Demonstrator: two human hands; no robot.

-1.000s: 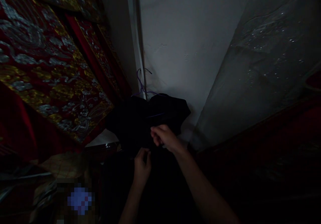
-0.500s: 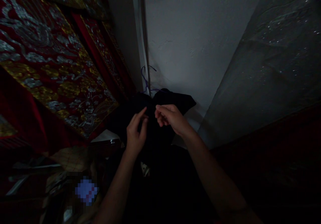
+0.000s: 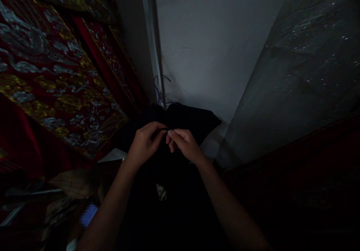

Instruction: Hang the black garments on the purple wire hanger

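Both have drawn together, left hand (image 3: 144,143) and right hand (image 3: 185,143) nearly fingertip to fingertip over the dark garment (image 3: 194,119). Close fingerwork, it seems; whether either grips cloth, I can't tell.

The near-black garment (image 3: 194,116) is too dark for its seams or folds to be read, and whatever the fingertips of the left hand (image 3: 147,140) and right hand (image 3: 182,142) pinch (a dark sliver at most) cannot be told from it. The lower part of the purple hanger (image 3: 158,91) is hidden by the garment, while a blue patch (image 3: 88,215) at lower left is pixelated and partly covered by the left forearm. The red embroidered cloth (image 3: 56,67) is cut off by the left edge, and the lower right corner is lost in darkness.
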